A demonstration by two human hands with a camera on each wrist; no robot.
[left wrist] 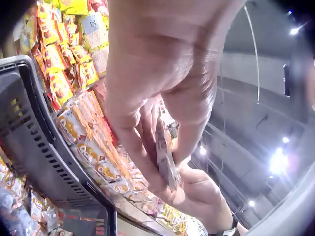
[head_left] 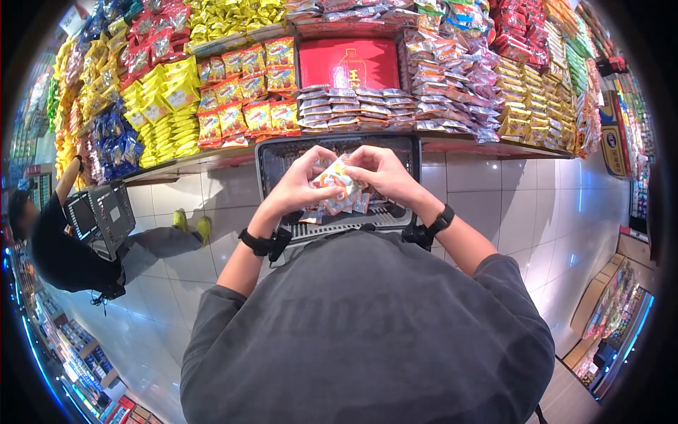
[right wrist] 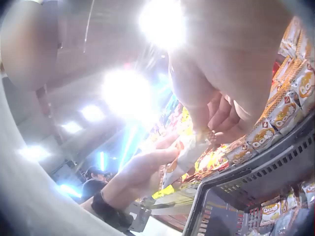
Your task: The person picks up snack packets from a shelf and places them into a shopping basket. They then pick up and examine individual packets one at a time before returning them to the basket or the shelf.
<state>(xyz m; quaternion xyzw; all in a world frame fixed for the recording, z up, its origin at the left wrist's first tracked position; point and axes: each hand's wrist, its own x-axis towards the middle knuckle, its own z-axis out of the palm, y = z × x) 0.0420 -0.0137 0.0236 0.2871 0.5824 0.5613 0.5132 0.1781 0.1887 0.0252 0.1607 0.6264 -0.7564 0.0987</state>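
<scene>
A small white and orange snack packet [head_left: 339,185] is held between both hands over the shopping basket [head_left: 267,166]. My left hand [head_left: 298,185] pinches one side of it between thumb and fingers, and my right hand [head_left: 388,175] grips its upper right corner. Seen from the left wrist, the packet [left wrist: 166,157] stands almost edge-on between thumb and fingertips. In the right wrist view both hands meet on the packet [right wrist: 189,157]. More packets [head_left: 360,203] of similar colours lie in the basket below, partly hidden by the hands.
Ahead is a display with stacked silver packets [head_left: 357,113], red and yellow bags [head_left: 247,120], yellow bags [head_left: 166,92] and a red box [head_left: 349,62]. To the left, another person [head_left: 70,240] carries a dark basket [head_left: 106,215]. Tiled floor [head_left: 487,205] shows at right.
</scene>
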